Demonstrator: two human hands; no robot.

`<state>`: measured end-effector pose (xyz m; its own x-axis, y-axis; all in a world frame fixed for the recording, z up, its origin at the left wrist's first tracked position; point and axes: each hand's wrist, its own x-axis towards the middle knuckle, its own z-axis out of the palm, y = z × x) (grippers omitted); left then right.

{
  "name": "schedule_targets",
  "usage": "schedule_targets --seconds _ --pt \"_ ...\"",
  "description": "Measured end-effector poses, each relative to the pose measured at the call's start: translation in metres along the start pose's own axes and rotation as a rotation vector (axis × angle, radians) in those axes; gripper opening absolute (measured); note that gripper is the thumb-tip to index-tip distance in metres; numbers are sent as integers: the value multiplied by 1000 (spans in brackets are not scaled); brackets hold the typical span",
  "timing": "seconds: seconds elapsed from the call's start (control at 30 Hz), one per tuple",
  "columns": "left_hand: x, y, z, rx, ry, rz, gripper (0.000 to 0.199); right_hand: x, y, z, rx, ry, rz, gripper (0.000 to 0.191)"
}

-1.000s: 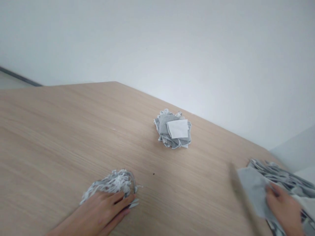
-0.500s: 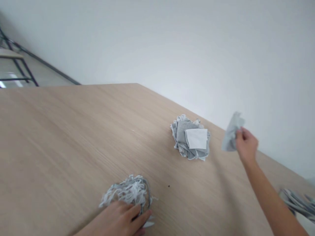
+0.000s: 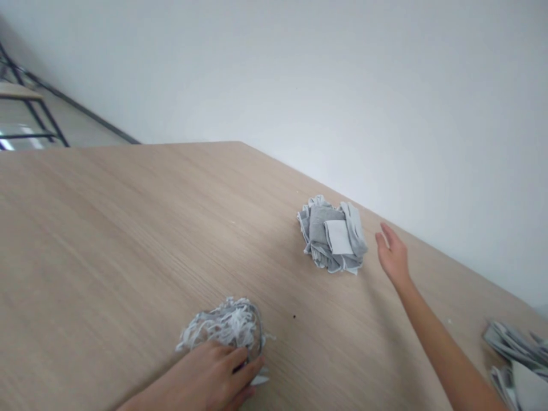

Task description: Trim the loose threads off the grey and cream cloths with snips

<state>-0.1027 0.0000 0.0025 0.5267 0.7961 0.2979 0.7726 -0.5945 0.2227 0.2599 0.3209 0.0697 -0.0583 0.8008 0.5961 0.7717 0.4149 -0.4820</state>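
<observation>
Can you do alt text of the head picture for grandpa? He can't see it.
A person's left hand rests on a tangle of white and grey strips on a wood-grain table. The right hand, open and empty, is beside a pile of folded grey cloths; another pile lies lower right.

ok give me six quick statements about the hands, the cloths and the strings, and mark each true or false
The left hand rests on the tangle of strings. True.
The right hand is near the stack of cloths. True.
The right hand grips a cloth. False; it is open and empty.
The stack of cloths is on the floor. False; it is on the table.
A separate cloth pile shows at lower right. True.
The left hand touches the stack of cloths. False; they are apart.
</observation>
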Motion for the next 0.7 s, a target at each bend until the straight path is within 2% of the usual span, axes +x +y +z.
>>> schedule_targets --seconds 0.2,0.27,0.33,0.4,0.5,0.6,0.7 --pt "3 -10 3 57 -103 -14 30 -10 -21 56 74 -207 -82 40" --pt "4 -12 4 61 -135 -23 30 -15 -24 61 87 -247 -102 39" --pt "5 -12 5 52 -143 -21 30 -20 -19 52 82 -267 -101 39" --pt "4 -11 5 39 -129 -8 30 -26 -7 28 56 -254 -79 42" --pt "4 -11 4 26 -88 12 31 -41 26 -28 -39 -134 16 55" --pt "4 -14 4 32 -47 48 32 -64 73 -91 -184 37 188 67" --pt "2 -19 7 26 7 80 33 -90 129 -134 -310 132 382 67"
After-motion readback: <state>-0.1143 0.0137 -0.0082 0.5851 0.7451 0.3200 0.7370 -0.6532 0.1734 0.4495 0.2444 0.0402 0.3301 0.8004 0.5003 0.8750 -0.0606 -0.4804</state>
